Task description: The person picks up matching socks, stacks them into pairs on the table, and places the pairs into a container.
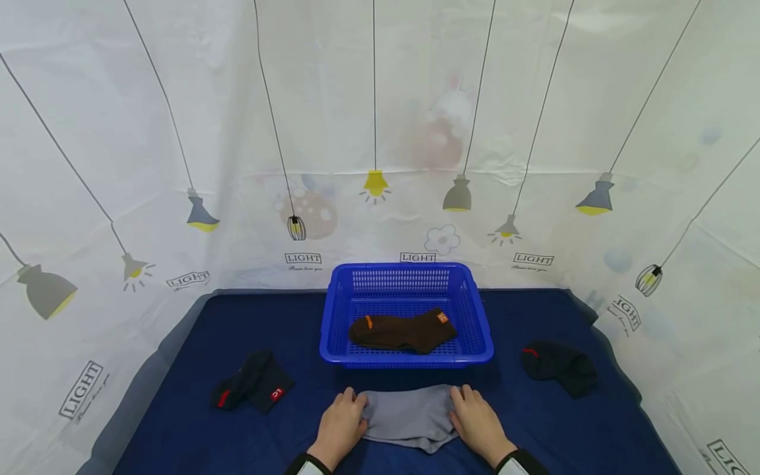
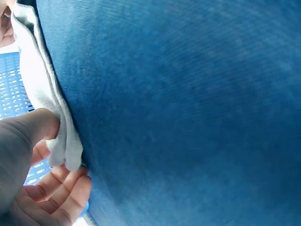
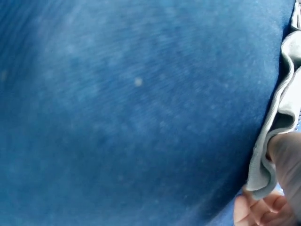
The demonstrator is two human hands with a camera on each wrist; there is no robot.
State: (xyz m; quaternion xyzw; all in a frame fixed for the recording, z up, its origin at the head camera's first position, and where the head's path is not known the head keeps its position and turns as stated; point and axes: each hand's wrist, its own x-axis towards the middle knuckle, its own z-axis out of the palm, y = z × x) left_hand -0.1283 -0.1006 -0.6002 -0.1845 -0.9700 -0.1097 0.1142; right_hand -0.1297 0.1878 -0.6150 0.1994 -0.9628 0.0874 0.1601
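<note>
A light grey sock point(image 1: 410, 415) stretches sideways in front of me, low over the cloth. My left hand point(image 1: 340, 425) pinches its left end between thumb and fingers. In the left wrist view two layers of the grey sock point(image 2: 59, 113) lie together, their rounded ends by my fingertips. With thumb and fingers, my right hand point(image 1: 478, 425) grips the other end. The fabric point(image 3: 268, 165) shows wavy folded edges there in the right wrist view. Just beyond the sock, a blue plastic basket point(image 1: 406, 361) holds brown socks point(image 1: 398, 333) with orange marks, laid flat.
To the left lies a dark sock bundle point(image 1: 255, 382) with red marks. Another dark sock point(image 1: 561, 366) with a red stripe lies on the right. The dark blue cloth point(image 1: 178, 435) covers the table, and a white printed curtain point(image 1: 237, 132) encloses its back and sides.
</note>
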